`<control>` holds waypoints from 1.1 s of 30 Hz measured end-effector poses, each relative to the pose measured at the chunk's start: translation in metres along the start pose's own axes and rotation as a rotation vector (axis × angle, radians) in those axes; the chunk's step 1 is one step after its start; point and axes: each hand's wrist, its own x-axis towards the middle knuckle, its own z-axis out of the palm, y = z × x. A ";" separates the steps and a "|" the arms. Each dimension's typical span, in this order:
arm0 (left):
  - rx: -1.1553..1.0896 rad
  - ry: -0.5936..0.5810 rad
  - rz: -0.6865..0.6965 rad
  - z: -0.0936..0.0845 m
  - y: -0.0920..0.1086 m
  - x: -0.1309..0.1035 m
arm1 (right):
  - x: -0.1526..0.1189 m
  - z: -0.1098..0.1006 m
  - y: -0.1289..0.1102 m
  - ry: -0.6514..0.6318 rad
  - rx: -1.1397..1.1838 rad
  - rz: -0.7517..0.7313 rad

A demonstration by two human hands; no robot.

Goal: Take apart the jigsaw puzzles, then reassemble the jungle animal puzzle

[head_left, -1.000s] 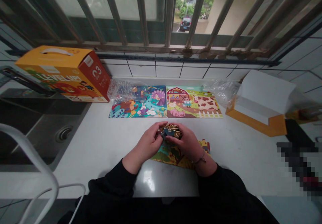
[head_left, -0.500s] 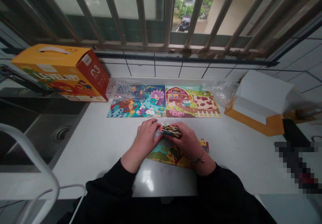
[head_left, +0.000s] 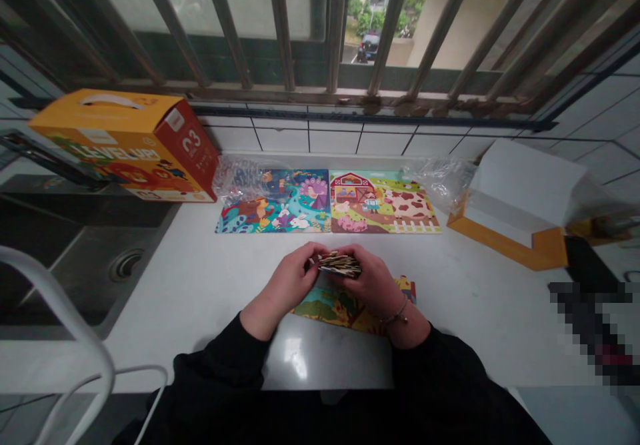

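Note:
Between my two hands is a stack of puzzle pieces (head_left: 340, 264), seen edge-on. My left hand (head_left: 295, 273) closes on the stack's left end, and my right hand (head_left: 371, 275) wraps round its right end. Below them lies a puzzle picture (head_left: 320, 305) in green, yellow and blue, partly hidden by my hands. A small yellow and red part (head_left: 407, 288) shows beyond my right wrist. Farther back lie two pictures side by side: a blue night scene with animals (head_left: 280, 208) and a farm scene with a barn and cow (head_left: 385, 205).
An orange carton with a handle (head_left: 125, 145) stands at the left by the sink (head_left: 75, 258). Clear plastic wrap (head_left: 245, 177) lies over the night scene's corner. At the right are more wrap (head_left: 443, 181) and an open white-and-orange box (head_left: 510, 195). A white tube (head_left: 65, 305) curves at lower left.
My left hand's fingers have drawn in closer round the left end of the stack. The pieces sit more evenly together. My right hand has barely moved.

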 end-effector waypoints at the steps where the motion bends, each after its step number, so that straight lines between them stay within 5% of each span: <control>1: -0.037 0.015 0.007 0.000 0.000 0.000 | 0.000 0.000 -0.001 0.022 0.012 0.038; 5: -0.080 0.051 0.037 -0.003 0.002 0.000 | -0.001 -0.003 -0.004 0.224 0.066 0.097; 10: 0.221 -0.172 0.278 -0.002 0.010 -0.006 | -0.003 -0.010 -0.003 0.465 0.046 0.114; 18: 0.417 -0.334 0.362 0.024 -0.001 -0.013 | 0.002 -0.010 0.012 0.146 -0.185 0.064; 25: 0.329 -0.344 0.322 0.023 -0.003 -0.012 | 0.001 -0.012 0.005 0.240 -0.073 0.116; 29: 0.276 -0.339 0.296 0.020 -0.002 -0.012 | 0.001 -0.017 0.000 0.409 0.146 0.203; 33: 0.206 -0.247 0.173 0.013 0.003 -0.009 | -0.001 -0.019 0.000 0.435 0.400 0.263</control>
